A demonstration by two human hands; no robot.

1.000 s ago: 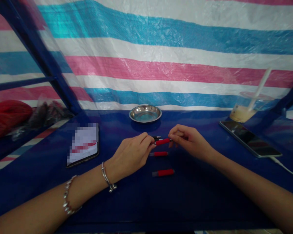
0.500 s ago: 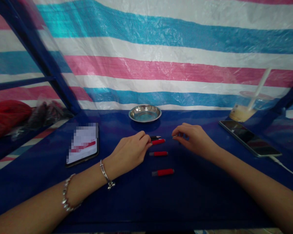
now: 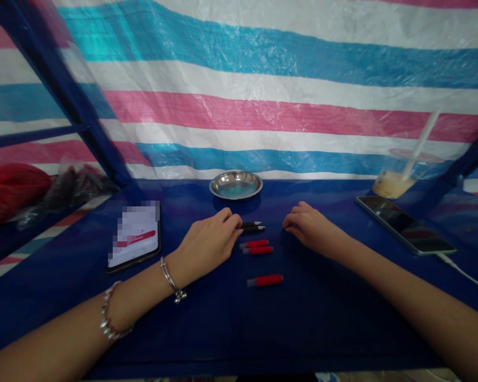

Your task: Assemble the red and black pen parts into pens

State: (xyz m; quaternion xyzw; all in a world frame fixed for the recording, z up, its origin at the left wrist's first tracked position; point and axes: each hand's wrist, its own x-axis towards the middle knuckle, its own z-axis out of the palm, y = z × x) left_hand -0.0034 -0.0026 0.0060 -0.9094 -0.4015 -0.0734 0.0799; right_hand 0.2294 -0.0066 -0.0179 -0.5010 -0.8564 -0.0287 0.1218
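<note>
My left hand (image 3: 209, 241) rests on the blue table (image 3: 207, 323) with its fingers closed, the fingertips pinching the left end of two thin black pen parts (image 3: 252, 227) that lie side by side. Just below them lie two red pen sleeves (image 3: 257, 247), close together. A third red sleeve (image 3: 265, 280) lies nearer to me. My right hand (image 3: 311, 228) sits to the right of the black parts, knuckles up and fingers curled under. Whether it holds anything is hidden.
A steel dish (image 3: 236, 184) stands at the back centre. One phone (image 3: 135, 239) lies to the left, a second phone (image 3: 405, 225) with a cable to the right, and a drink cup with a straw (image 3: 400, 178) behind it. Striped tarpaulin closes the back.
The red sleeve held between both hands now lies on the table beside another. My right hand drew away to the right and settled. My left fingertips moved to the black parts.
</note>
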